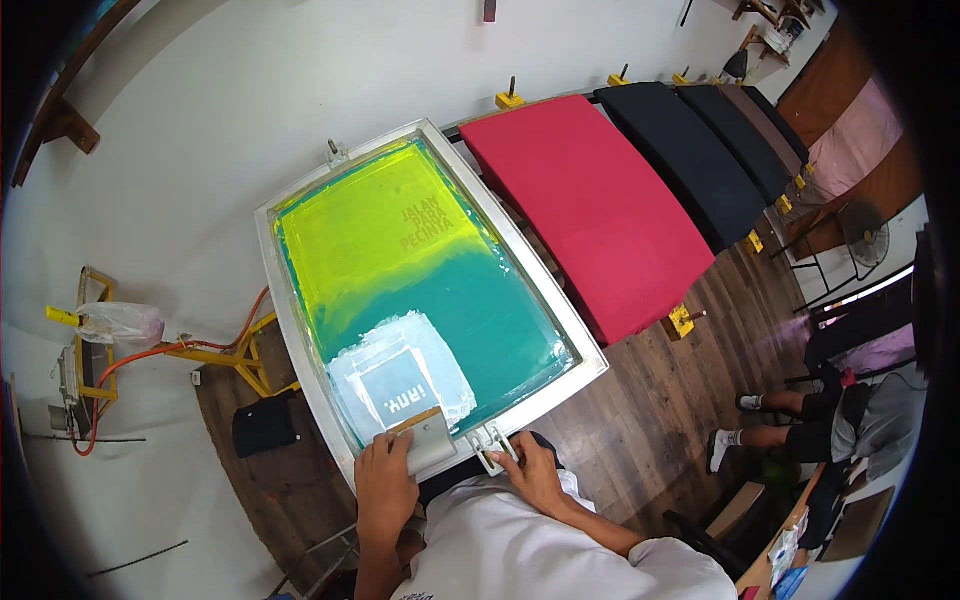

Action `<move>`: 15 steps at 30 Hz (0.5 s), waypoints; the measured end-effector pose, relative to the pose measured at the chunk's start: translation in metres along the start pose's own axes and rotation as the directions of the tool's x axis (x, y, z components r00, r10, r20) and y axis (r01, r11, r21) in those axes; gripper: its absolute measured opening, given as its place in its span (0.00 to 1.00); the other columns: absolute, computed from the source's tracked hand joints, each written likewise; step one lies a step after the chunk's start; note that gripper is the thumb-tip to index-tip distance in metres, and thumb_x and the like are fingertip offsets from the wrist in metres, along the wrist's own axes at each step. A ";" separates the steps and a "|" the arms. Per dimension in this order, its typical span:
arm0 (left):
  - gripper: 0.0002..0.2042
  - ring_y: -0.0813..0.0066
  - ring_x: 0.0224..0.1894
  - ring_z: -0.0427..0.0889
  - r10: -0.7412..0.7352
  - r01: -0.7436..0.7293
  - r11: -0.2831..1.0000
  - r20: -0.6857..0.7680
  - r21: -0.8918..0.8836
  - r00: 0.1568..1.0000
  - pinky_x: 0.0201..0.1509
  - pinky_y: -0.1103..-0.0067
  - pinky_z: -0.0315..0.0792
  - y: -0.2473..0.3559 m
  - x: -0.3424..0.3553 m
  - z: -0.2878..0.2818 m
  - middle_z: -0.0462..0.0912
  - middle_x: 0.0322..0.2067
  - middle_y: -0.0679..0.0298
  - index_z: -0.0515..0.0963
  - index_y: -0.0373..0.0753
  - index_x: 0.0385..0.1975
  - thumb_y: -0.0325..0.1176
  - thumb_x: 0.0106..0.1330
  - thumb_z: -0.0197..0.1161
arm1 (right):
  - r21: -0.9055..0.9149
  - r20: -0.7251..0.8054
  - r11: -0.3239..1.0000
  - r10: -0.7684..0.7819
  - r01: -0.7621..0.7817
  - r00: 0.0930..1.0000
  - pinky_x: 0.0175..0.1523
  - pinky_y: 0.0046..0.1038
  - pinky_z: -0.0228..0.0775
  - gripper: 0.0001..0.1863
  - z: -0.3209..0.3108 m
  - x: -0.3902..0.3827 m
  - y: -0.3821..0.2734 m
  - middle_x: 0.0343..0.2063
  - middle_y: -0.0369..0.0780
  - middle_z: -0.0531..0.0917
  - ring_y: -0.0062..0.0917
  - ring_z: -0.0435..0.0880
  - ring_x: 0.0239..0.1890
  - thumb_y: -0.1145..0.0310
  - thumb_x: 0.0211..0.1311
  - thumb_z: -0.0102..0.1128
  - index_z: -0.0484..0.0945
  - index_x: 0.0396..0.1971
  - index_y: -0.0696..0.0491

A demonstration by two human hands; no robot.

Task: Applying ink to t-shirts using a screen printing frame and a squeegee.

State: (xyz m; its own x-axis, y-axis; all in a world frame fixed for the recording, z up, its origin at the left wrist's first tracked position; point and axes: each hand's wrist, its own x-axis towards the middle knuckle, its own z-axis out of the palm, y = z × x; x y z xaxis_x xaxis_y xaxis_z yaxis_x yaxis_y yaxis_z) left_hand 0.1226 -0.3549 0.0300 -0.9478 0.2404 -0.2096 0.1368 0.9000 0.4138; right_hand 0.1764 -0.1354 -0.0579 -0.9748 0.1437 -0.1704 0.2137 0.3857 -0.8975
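A screen printing frame (590,375) with a white rim lies before me, its mesh yellow-green at the far part and teal nearer. White ink (455,365) is spread over the near left corner, around a square stencil design. My left hand (385,485) grips a grey squeegee (430,445) with a brownish blade edge, resting at the near edge of the frame beside the white ink. My right hand (535,475) has its fingers closed on a metal bracket (490,447) fixed to the frame's near rim. What lies under the frame is hidden.
A red fabric-covered board (590,210) stands right of the frame, then several dark boards (685,155) in a row with yellow brackets (681,321). At left are a yellow stand (262,355) and an orange hose (110,370). Another person (840,430) is at far right, near a fan (866,240).
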 end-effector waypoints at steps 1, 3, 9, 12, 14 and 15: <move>0.30 0.54 0.54 0.73 -0.001 0.001 1.000 -0.003 0.001 1.000 0.61 0.64 0.64 -0.001 0.000 0.000 0.74 0.50 0.54 0.73 0.37 0.56 0.17 0.48 0.63 | -0.024 0.018 1.000 0.016 -0.016 1.000 0.27 0.35 0.70 0.19 0.000 0.000 0.000 0.21 0.49 0.79 0.38 0.81 0.21 0.60 0.63 0.66 0.71 0.35 0.61; 0.28 0.52 0.46 0.77 0.076 -0.072 0.997 -0.122 0.032 0.990 0.52 0.64 0.72 -0.005 0.000 0.004 0.77 0.43 0.54 0.77 0.37 0.52 0.17 0.46 0.66 | -0.048 0.037 0.998 0.029 -0.027 0.999 0.28 0.34 0.70 0.19 -0.001 0.000 -0.001 0.22 0.50 0.80 0.38 0.81 0.22 0.59 0.63 0.66 0.71 0.35 0.61; 0.27 0.50 0.47 0.77 0.038 -0.042 0.999 -0.108 -0.034 0.993 0.54 0.65 0.72 -0.015 0.007 0.019 0.77 0.44 0.53 0.77 0.37 0.52 0.16 0.47 0.63 | -0.166 0.138 0.985 0.068 -0.044 0.988 0.33 0.37 0.72 0.23 -0.011 0.003 -0.004 0.24 0.48 0.81 0.37 0.79 0.24 0.51 0.64 0.61 0.75 0.33 0.61; 0.26 0.50 0.49 0.77 0.032 -0.041 0.998 -0.180 -0.047 0.983 0.56 0.65 0.72 -0.017 0.004 0.029 0.78 0.46 0.51 0.76 0.36 0.53 0.16 0.48 0.62 | -0.563 0.333 0.813 0.055 0.151 0.941 0.35 0.42 0.73 0.22 -0.033 0.011 -0.048 0.25 0.50 0.81 0.44 0.81 0.27 0.54 0.62 0.63 0.76 0.36 0.61; 0.26 0.48 0.55 0.75 -0.065 0.054 0.992 -0.093 -0.114 0.994 0.62 0.64 0.69 -0.017 0.007 0.024 0.77 0.52 0.47 0.75 0.32 0.53 0.15 0.49 0.60 | -0.486 0.280 0.822 -0.177 0.298 0.944 0.40 0.41 0.74 0.19 -0.030 0.018 -0.082 0.32 0.47 0.82 0.43 0.81 0.36 0.60 0.58 0.66 0.77 0.42 0.59; 0.25 0.48 0.55 0.76 -0.072 0.045 0.978 -0.125 -0.202 0.990 0.61 0.64 0.70 -0.020 0.008 0.026 0.78 0.51 0.46 0.76 0.31 0.51 0.15 0.49 0.60 | -0.447 0.261 0.806 -0.296 0.387 0.919 0.42 0.39 0.74 0.20 -0.026 0.024 -0.102 0.36 0.46 0.82 0.41 0.81 0.41 0.62 0.57 0.67 0.77 0.45 0.58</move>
State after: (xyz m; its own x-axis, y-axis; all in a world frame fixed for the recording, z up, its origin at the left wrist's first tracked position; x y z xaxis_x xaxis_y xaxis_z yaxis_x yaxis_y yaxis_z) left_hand 0.1195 -0.3614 -0.0029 -0.9837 0.1280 -0.1264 0.0327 0.8182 0.5740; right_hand 0.1331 -0.1473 0.0402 -0.9754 -0.2202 0.0030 -0.1767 0.7742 -0.6078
